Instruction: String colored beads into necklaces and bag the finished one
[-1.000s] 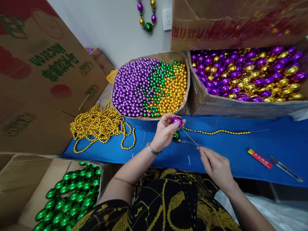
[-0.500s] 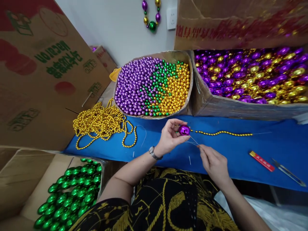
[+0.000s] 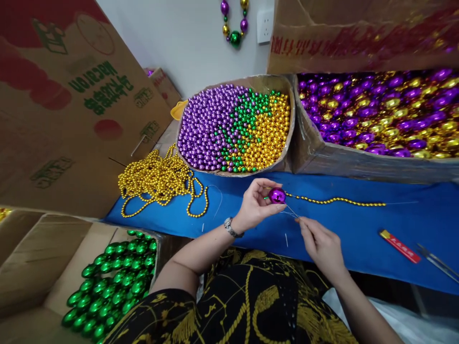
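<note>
My left hand [image 3: 255, 205] pinches a large shiny purple bead [image 3: 277, 195] above the blue cloth [image 3: 344, 229]. A thin thread [image 3: 292, 210] runs from the bead down to my right hand [image 3: 319, 243], whose fingers are pinched on its end. To the right of the bead, a strand of small gold beads [image 3: 337, 201] lies stretched along the cloth on the same thread. A green bead peeks out just behind the purple one.
A box of small purple, green and gold beads [image 3: 236, 126] stands behind my hands. A box of large purple and gold beads [image 3: 380, 112] is at right, a box of large green beads [image 3: 114, 282] lower left. Gold strands [image 3: 158, 179] are piled at left. A red lighter [image 3: 399, 246] and snips [image 3: 439, 262] lie at right.
My left hand has lowered the purple bead and turned it toward the gold strand. My right hand has drawn closer along the thread. The view has shifted slightly left.
</note>
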{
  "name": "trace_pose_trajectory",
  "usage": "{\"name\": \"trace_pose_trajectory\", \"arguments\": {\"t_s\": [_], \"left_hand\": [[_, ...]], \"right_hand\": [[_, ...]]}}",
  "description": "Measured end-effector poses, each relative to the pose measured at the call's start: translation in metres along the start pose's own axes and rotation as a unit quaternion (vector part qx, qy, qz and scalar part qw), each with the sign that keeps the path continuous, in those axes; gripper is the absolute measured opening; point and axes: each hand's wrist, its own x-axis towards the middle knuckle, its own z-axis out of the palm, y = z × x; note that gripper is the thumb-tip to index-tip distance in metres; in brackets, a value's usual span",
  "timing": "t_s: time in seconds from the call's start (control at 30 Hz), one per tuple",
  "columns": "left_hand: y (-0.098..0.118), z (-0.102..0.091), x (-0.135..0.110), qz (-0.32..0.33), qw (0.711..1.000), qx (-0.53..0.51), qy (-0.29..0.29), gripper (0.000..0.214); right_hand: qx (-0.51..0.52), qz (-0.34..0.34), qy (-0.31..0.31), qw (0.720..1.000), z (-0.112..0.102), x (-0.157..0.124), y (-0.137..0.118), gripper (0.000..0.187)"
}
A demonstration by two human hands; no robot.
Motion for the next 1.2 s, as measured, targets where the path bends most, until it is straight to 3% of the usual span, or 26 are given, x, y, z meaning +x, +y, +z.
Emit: {"name": "trace_pose_trajectory", "arguments": {"t_s": [0.13,0.37,0.87,1.1,1.2], "left_hand": [[0.000,0.001,-0.004,0.004,1.000,-0.015,-0.022,0.053],[-0.002,0.001,-0.004,0.011,0.998,-0.057,-0.011,0.047],[0.002,-0.002,-0.005,-0.052,0.993,-0.109,-0.008,0.048],[0.000,-0.005,-0.007,0.022,0.998,-0.047,-0.030,0.042],[0.001,-0.006,-0.007,0.025,0.999,-0.034,-0.023,0.045]], "right_hand": [[-0.021,-0.008,0.013,1.000,0.003,-0.002,0.002,0.018],[0.005,-0.005,0.006,1.000,0.002,-0.008,0.004,0.019],[0.022,0.003,-0.012,1.000,0.007,-0.010,0.006,0.017],[-0.145,-0.045,0.028,0.988,0.014,-0.012,0.009,0.017],[-0.129,-0.052,0.026,0.990,0.013,-0.011,0.011,0.017]]}}
